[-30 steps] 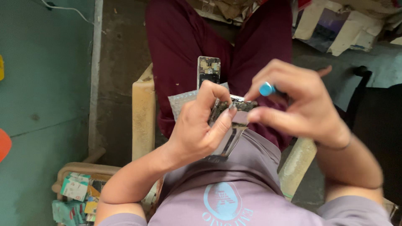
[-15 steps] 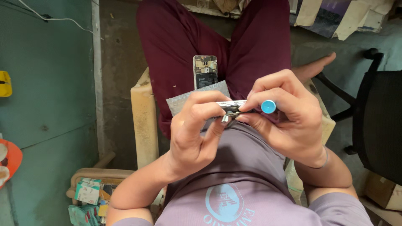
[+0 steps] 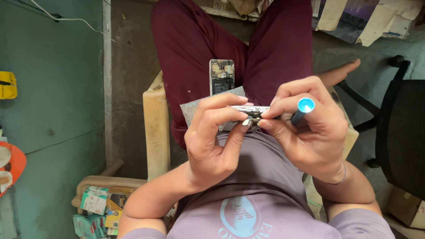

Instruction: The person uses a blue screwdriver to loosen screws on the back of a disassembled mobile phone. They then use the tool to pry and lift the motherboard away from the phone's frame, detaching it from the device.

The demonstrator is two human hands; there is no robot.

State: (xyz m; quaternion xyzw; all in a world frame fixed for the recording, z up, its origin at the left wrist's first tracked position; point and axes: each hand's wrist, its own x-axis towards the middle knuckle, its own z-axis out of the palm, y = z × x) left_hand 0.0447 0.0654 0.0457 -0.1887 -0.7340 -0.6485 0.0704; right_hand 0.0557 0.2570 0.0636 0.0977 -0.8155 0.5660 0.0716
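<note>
Head view, looking down at a seated person's lap. The left hand [image 3: 212, 146] and right hand [image 3: 305, 128] met over the lap, and between them they held a small flat metal part [image 3: 250, 109] seen edge-on. Its long axis ran left to right across the picture, roughly level, one end under the left fingertips and the other under the right ones. The left thumb and fingers [image 3: 226, 110] were pressed together on the part's left end, pinching it from above and below. The right thumb and forefinger pinched its right end in the same way. What the part's faces carried could not be told from this edge view.

The right hand also held a screwdriver [image 3: 304, 108] tucked between its fingers. The blue butt end pointed up toward the camera, so the tool's long axis ran nearly along the line of sight, and its tip was hidden behind the hand.

Just beyond the hands, an opened phone [image 3: 222, 76] lay between the thighs with its inner boards upward and its long axis pointing away from the person. Beneath the part lay a grey pad [image 3: 195, 110], partly covered by the left hand. The person wore maroon trousers [image 3: 186, 57] and a mauve shirt [image 3: 248, 177], and sat on a pale chair [image 3: 156, 128]. A black office chair [image 3: 403, 132] stood to the right. Small boxes [image 3: 95, 203] lay on the floor at lower left.
</note>
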